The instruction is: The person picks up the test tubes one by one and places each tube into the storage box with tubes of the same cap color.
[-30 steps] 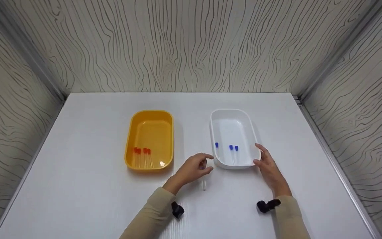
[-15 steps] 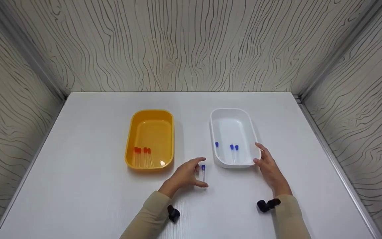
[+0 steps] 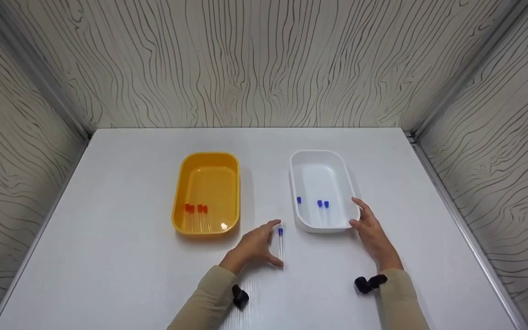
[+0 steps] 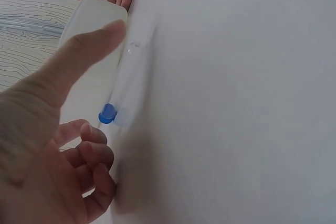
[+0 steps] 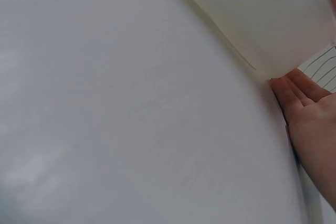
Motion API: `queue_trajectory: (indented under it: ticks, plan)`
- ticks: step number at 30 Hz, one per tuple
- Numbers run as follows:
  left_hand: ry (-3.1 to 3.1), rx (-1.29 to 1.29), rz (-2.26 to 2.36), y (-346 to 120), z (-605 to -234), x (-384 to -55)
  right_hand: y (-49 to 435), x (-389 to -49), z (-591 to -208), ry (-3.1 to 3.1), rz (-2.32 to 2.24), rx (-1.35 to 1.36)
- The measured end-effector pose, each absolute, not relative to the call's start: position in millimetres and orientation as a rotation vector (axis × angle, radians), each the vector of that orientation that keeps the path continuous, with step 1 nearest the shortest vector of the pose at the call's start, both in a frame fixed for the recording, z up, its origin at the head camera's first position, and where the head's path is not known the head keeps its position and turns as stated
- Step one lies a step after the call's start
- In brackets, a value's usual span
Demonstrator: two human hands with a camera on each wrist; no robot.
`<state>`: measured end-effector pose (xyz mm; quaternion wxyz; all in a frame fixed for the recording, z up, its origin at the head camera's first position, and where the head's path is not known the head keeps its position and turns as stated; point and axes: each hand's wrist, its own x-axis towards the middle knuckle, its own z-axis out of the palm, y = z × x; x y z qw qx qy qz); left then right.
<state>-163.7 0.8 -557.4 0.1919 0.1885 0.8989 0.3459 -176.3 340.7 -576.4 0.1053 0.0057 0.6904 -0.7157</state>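
A clear test tube with a blue cap [image 3: 281,243] lies on the table left of the white tray's near end. Around it spreads my left hand [image 3: 253,245], index fingertip near the cap and thumb by the bottom end. In the left wrist view, the thumb [image 4: 86,51] stands apart from the tube, and the other fingers are bent near the blue cap [image 4: 107,114]. My right hand [image 3: 374,233] grips the near right corner of the white tray [image 3: 321,167], its thumb at the rim. Several blue-capped tubes [image 3: 322,208] lie inside that tray.
To the left, a yellow tray [image 3: 211,178] holds several red-capped test tubes [image 3: 204,217]. Both trays rest on a white table [image 3: 122,266]. Wood-patterned walls [image 3: 245,64] enclose its back and sides.
My left hand has drawn back from the white tray toward the left and nearer me, its thumb and index finger spreading wider. The blue-capped tube has come into view. My right hand stays put.
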Motion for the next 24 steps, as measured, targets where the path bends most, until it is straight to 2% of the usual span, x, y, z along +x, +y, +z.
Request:
queue_trajectory:
  ticks: [8, 24]
  plan:
    - [2.571, 0.566, 0.931, 1.7, -561.8, -161.2, 340.0, -176.7, -576.6, 1.967, -2.175, -0.012]
    - [2.553, 0.432, 0.921, 9.3, -560.0, -160.6, 339.6, -177.2, -576.5, 1.983, -2.174, 0.021]
